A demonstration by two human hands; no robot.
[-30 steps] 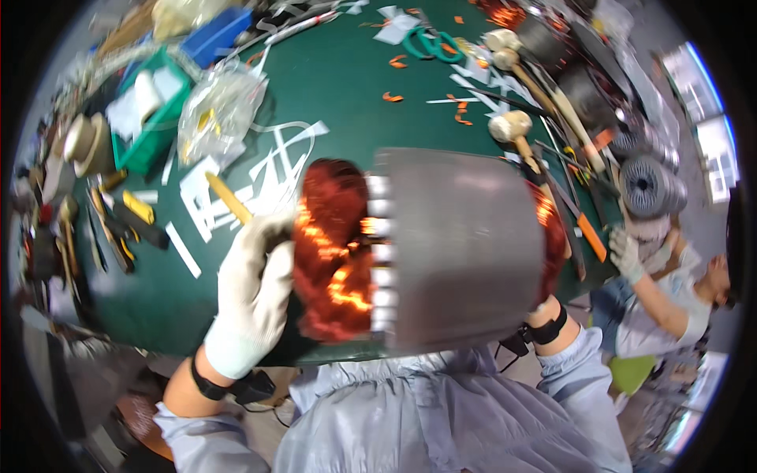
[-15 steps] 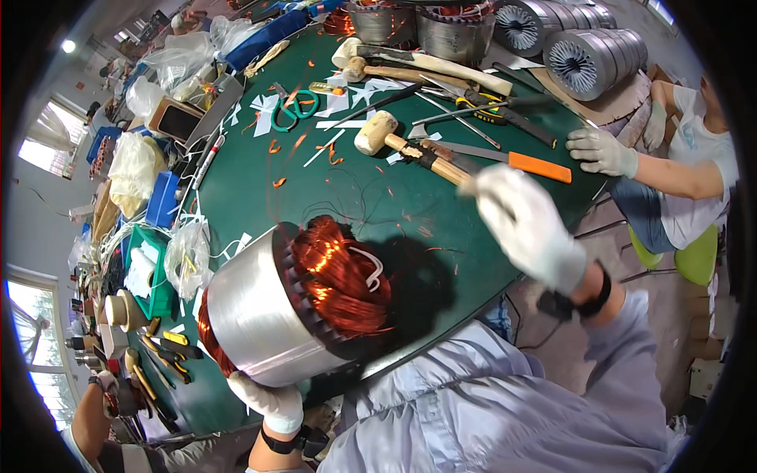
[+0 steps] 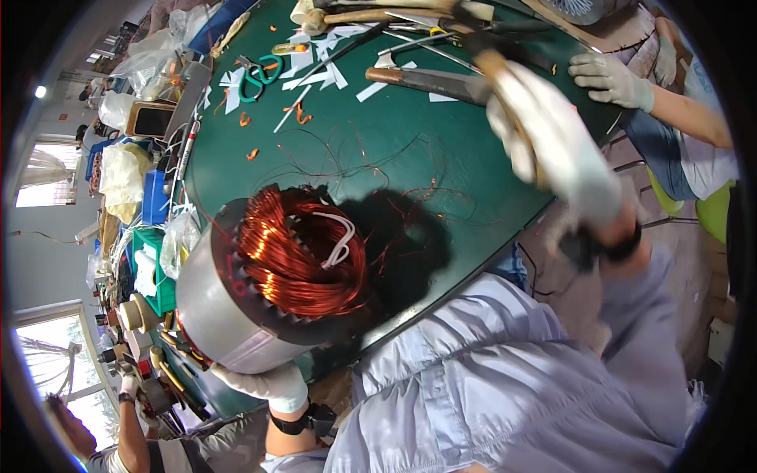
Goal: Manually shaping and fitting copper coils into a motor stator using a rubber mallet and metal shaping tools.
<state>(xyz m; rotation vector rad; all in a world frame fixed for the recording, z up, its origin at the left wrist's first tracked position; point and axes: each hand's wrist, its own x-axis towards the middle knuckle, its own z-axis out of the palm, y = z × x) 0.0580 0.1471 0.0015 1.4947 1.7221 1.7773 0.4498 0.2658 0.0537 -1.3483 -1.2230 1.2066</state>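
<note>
A motor stator (image 3: 225, 303) rests tilted near the table's front edge: a silver metal cylinder whose thick ring of red-brown copper winding (image 3: 303, 252) faces up and right. A white tie loop lies in the winding's opening. My gloved left hand (image 3: 268, 386) grips the stator from below, with some fingers hidden beneath it. Raised over the table's right side, my gloved right hand (image 3: 544, 130) is closed around the wooden handle of a mallet (image 3: 501, 75). Motion smears this hand, and the mallet's head is blurred near the top.
Teal-handled scissors (image 3: 260, 79), white paper strips and a brown flat tool (image 3: 426, 81) lie on the green table (image 3: 315, 162). Loose wires curl behind the stator. Another person's gloved hand (image 3: 611, 79) rests at the right edge. Bins and bags line the left.
My right hand has lifted the mallet off the table, up and to the right. The stator has turned so that its winding opening shows more; my left hand stays beneath it.
</note>
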